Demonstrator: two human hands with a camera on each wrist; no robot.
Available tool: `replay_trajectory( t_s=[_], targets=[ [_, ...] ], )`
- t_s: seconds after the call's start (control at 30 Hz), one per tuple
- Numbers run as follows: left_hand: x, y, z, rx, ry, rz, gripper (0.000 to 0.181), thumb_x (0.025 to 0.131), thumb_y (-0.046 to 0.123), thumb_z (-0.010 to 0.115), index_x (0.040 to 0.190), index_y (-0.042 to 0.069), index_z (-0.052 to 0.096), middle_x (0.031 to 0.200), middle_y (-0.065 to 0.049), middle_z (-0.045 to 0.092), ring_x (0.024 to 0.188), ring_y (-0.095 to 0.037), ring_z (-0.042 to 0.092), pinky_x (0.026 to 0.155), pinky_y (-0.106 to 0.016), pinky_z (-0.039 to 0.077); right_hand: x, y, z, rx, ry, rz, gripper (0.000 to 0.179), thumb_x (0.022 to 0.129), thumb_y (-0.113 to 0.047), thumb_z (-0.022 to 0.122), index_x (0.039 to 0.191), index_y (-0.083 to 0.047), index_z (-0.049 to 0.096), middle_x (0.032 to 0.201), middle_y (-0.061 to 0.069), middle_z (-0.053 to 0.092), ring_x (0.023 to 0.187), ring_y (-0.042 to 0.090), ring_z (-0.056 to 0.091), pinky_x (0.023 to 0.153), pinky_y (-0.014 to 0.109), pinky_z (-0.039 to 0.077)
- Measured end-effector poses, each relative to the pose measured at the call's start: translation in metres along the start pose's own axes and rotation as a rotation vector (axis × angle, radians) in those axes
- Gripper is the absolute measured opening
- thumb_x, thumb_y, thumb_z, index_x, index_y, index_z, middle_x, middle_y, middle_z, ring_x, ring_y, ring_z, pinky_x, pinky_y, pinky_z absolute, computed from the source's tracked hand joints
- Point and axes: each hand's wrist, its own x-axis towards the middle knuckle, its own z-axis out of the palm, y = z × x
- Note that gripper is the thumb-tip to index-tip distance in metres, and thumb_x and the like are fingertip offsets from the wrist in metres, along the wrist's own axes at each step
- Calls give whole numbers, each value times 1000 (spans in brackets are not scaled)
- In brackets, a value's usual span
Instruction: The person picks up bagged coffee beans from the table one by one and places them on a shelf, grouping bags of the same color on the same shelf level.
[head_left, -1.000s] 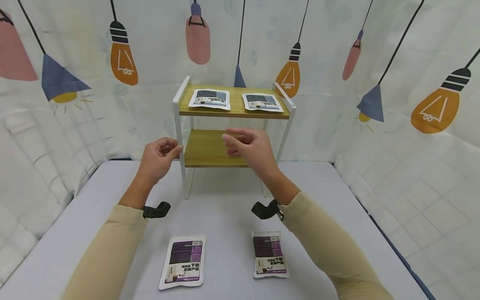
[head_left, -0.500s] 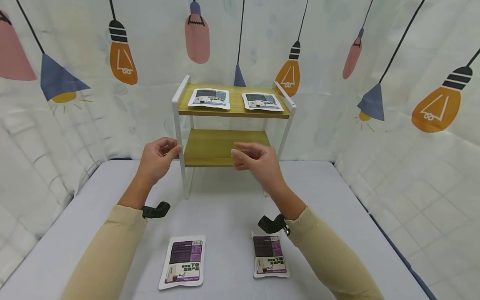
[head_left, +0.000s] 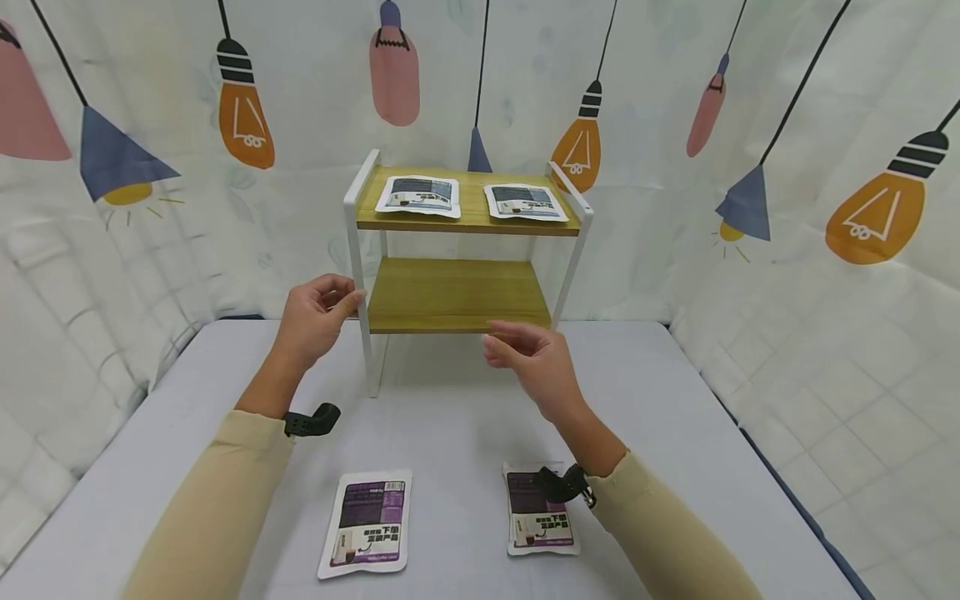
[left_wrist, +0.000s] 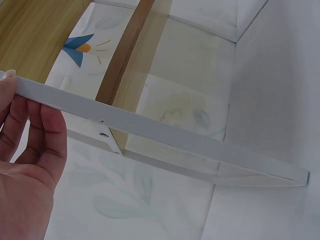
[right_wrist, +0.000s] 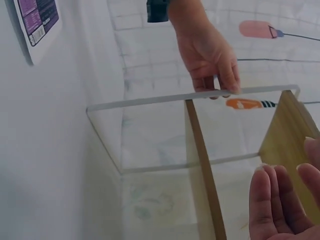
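Note:
A small two-tier shelf rack [head_left: 457,292] with wood-look boards and a white frame stands at the back of the table. With thumb and fingers, my left hand [head_left: 313,321] pinches its white left front post [left_wrist: 155,127]. My right hand [head_left: 536,367] hovers in front of the lower board's front edge, fingers loosely bent and holding nothing. Two white pouches with dark blue labels, one left [head_left: 418,197] and one right [head_left: 525,203], lie flat on the upper board.
On the white table [head_left: 450,433] near me lie a purple-labelled pouch [head_left: 367,525] at left and another purple-labelled pouch [head_left: 542,530] at right, partly covered by the right wrist's camera mount. Lamp-printed cloth [head_left: 300,208] hangs behind and at both sides.
My right hand has come down and to the right, from in front of the rack's middle to the lower board's front edge. The left hand stays on the post.

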Motion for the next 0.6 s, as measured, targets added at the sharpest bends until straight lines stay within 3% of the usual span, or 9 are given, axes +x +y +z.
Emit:
replay_trajectory(
  t_s=[0.13,0.37,0.6],
  targets=[
    [0,0,0,2,-1,6,40,99,41,65,114,4,67,107,-6,66,97,-9,68,87,-14,56,-14,9,-4,-27,20,23,32,93,-18,77,123,-6,73,112,13,76,100,34,74,88,29,62],
    [0,0,-1,-5,-3,11,37,100,39,66,114,4,67,106,-1,66,97,-8,67,87,-16,57,-33,24,-11,-50,44,74,32,93,-22,77,123,-10,73,124,9,73,104,15,74,93,27,60],
    [0,0,-1,-9,-9,11,36,100,35,66,115,2,66,106,-3,66,95,-7,67,86,-14,56,-45,39,-17,-79,75,138,34,92,-27,79,123,-14,74,126,5,72,110,17,72,92,25,59]
  ],
)
